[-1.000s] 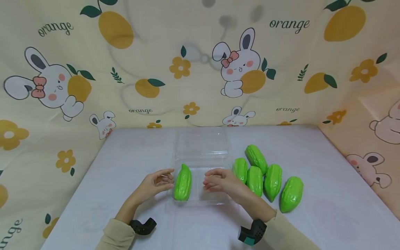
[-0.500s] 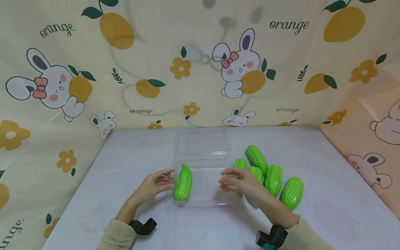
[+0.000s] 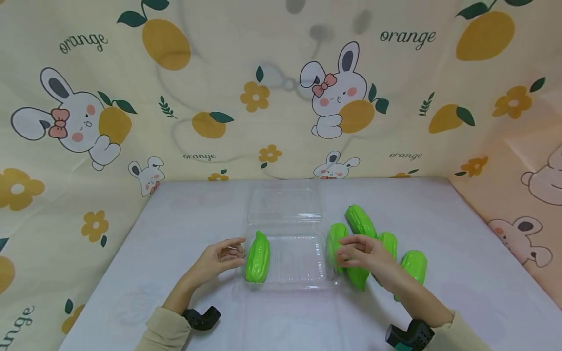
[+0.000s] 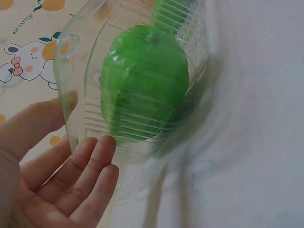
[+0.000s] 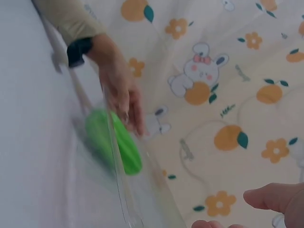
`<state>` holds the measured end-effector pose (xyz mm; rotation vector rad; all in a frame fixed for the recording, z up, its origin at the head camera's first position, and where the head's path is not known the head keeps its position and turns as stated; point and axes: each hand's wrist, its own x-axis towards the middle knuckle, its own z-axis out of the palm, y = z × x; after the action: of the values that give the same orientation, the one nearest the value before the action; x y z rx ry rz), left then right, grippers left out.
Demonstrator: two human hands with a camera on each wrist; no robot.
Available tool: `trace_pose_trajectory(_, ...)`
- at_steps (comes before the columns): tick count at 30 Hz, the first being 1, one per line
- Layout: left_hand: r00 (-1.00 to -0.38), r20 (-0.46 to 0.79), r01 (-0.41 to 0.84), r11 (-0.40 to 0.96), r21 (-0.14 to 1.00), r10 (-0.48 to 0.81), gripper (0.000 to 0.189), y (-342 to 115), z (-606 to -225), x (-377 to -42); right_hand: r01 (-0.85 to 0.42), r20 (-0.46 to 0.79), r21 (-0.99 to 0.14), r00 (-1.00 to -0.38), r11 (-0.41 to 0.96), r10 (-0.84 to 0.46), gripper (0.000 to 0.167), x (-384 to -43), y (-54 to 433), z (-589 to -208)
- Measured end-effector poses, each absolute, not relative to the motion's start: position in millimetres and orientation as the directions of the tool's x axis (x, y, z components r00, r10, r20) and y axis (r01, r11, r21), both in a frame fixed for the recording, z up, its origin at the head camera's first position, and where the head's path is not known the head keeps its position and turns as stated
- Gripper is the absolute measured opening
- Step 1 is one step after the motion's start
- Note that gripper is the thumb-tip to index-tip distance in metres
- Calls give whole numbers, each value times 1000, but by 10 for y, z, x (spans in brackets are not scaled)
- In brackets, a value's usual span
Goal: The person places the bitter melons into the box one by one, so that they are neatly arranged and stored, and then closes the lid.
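A clear plastic container (image 3: 294,274) lies on the white table with its lid folded back. One glossy green, ridged, gourd-like piece (image 3: 258,258) sits inside at its left end. My left hand (image 3: 224,256) is at the container's left wall, fingers relaxed; in the left wrist view the fingertips (image 4: 107,142) touch the plastic. My right hand (image 3: 366,253) hovers at the group of loose green pieces, overlapping several. The right wrist view shows its thumb (image 5: 273,199) and fingertips apart, nothing between them. Part of the loose pieces is hidden behind my right hand and forearm.
Several loose green pieces (image 3: 361,220) lie right of the container, the closest (image 3: 335,236) against its right wall. The see-through lid (image 3: 283,202) lies flat behind it. A printed cloth (image 3: 272,122) with rabbits and oranges rises behind the table.
My right hand has moved right, from over the container to the loose green pieces, with its fingers relaxed throughout. The left hand stays at the container's left wall.
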<state>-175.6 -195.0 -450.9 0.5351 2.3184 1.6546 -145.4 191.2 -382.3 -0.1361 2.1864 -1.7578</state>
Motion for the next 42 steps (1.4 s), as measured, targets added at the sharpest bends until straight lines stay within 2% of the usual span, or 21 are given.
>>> trace_pose_trajectory(8, -902, 17, 153, 283, 947, 431, 62, -1950, -4514, -1759, 100, -167, -934, -970, 343, -174, 49, -1455, 2213, -3800)
trace_pose_trajectory(21, -902, 12, 155, 297, 942, 432, 63, -1958, -4510, -1760, 44, -133, -893, -977, 449, -168, 50, -1456, 2580, -3738)
trace_pose_trajectory(42, -895, 17, 161, 288, 944, 445, 63, -1964, -4527, -1756, 38, -142, -872, -974, 488, -178, 51, -1487, 2915, -3780)
